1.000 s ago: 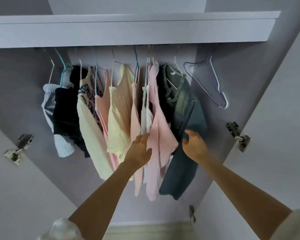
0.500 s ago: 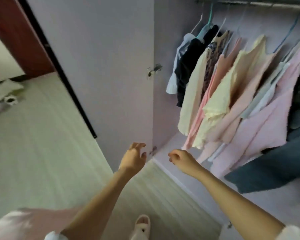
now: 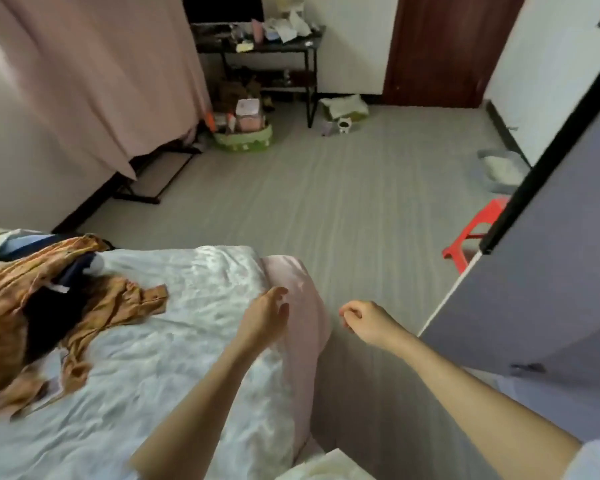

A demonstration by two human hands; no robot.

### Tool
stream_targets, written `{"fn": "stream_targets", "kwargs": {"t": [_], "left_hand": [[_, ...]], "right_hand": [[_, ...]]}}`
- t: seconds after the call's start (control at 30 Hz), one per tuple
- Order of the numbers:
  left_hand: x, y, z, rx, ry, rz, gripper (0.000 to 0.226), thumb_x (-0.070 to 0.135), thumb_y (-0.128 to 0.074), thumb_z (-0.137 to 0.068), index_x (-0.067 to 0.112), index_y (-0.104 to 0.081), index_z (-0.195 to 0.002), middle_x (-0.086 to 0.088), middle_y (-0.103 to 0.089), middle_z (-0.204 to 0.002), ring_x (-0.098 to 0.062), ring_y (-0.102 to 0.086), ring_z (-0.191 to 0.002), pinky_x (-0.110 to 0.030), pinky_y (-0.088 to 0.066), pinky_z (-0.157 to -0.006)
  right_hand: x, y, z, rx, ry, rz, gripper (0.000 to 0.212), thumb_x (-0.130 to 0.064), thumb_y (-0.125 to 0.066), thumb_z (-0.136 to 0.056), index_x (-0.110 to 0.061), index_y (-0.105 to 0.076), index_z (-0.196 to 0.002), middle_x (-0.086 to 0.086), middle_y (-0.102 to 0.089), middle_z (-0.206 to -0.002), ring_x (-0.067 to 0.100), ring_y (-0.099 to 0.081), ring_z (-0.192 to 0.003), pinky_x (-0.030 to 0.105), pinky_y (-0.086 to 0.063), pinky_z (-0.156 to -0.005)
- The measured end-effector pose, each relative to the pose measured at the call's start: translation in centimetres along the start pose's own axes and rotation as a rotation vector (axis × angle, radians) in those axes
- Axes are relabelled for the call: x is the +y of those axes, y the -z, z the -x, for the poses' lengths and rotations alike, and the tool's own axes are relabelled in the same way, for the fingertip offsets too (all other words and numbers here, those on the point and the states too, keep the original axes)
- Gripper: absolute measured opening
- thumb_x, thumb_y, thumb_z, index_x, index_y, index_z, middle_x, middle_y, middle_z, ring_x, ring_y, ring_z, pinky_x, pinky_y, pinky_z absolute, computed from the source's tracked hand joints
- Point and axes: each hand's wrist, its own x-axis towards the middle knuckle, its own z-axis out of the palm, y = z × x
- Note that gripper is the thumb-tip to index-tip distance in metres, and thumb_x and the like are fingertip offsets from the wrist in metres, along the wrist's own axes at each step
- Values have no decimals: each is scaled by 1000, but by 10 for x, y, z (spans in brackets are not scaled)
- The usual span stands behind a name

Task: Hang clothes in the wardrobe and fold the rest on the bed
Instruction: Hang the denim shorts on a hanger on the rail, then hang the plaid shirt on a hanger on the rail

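Hands empty, left hand (image 3: 264,315) loose-fingered over bed (image 3: 187,341) corner, right hand (image 3: 368,322) loosely curled above floor (image 3: 326,202), orange garment (image 3: 84,299) heaped with dark clothes (image 3: 49,317) on bed, pile cropped left, wardrobe door (image 3: 551,271) cut off right.

Bedroom: bed (image 3: 174,341), wardrobe door (image 3: 548,271)

The view is turning away from the hanging clothes and is now facing the bed (image 3: 174,327). The left hand (image 3: 262,318) is hanging over the bed's corner, no longer touching any garment. The right hand (image 3: 368,322) is hovering beside the bed, above the floor, fingers loosely curled and empty.
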Motion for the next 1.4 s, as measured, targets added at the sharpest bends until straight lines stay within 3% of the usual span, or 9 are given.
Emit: {"fn": "stream_targets", "kwargs": {"t": [0.2, 0.33, 0.43, 0.73, 0.97, 1.1, 1.2, 1.3, 1.4], "left_hand": [[-122, 61, -5, 156, 267, 53, 34, 14, -48, -94, 9, -51, -128, -10, -56, -126, -22, -55, -113, -26, -40, -90], [-189, 100, -30, 227, 376, 52, 34, 14, -47, -94, 9, -52, -127, -10, -55, -126, -25, -52, -116, -31, -40, -93], [-245, 137, -54, 296, 439, 43, 32, 11, -45, -92, 7, -55, -122, -14, -53, -122, -30, -48, -116, -32, -38, -92], [-453, 244, -120, 361, 769, -146, 54, 16, -42, -93, 16, -26, -144, -14, -28, -146, -37, -30, -130, -47, -37, -102], [-593, 264, -143, 385, 1056, -185, 79, 20, -49, -91, 29, 4, -149, -3, 7, -158, -33, 6, -143, -54, -13, -113], [-627, 259, -142, 313, 1192, -168, 89, 29, -56, -91, 26, 12, -148, -12, -18, -154, -35, -4, -143, -60, -3, -110], [-635, 250, -145, 337, 1075, -278, 60, 14, -41, -93, 21, -18, -148, -18, -56, -126, -36, -44, -124, -54, -13, -113], [-615, 240, -148, 506, 870, -128, 39, 9, -37, -94, 9, -50, -131, -17, -59, -123, -36, -53, -112, -41, -42, -97], [-560, 234, -150, 576, 639, 17, 32, 4, -42, -93, 1, -56, -122, -18, -60, -119, -34, -55, -110, -35, -43, -90]], "right_hand": [[-101, -78, -77, -205, 144, 161, 28, -15, -35, -98, -12, -60, -111, 2, -63, -101, 14, -54, -91, 22, -39, -77], [-152, -125, -132, -263, 179, 180, 23, -15, -35, -96, -20, -57, -102, -1, -62, -93, 20, -60, -88, 32, -50, -83], [-195, -160, -174, -303, 234, 228, 26, -16, -35, -96, -19, -59, -107, -2, -62, -95, 17, -59, -88, 29, -49, -84], [-334, -293, -306, -428, 464, 279, 33, -27, -39, -97, -17, -52, -126, 2, -57, -124, 16, -53, -109, 27, -44, -88], [-353, -372, -382, -492, 528, 269, 33, -27, -38, -99, -21, -46, -130, 0, -53, -124, 12, -50, -104, 24, -44, -85], [-343, -386, -405, -450, 491, 212, 31, -25, -38, -99, -23, -47, -128, 0, -54, -124, 9, -52, -97, 15, -44, -70], [-341, -387, -409, -459, 474, 231, 32, -25, -37, -99, -23, -45, -131, -1, -52, -121, 12, -58, -89, 20, -49, -67], [-343, -385, -408, -467, 483, 275, 36, -24, -39, -99, -22, -40, -135, -4, -50, -119, 20, -60, -90, 26, -51, -73], [-349, -378, -407, -468, 611, 388, 54, -22, -45, -95, -28, -24, -144, -3, -37, -141, 18, -51, -114, 31, -45, -89]]}}
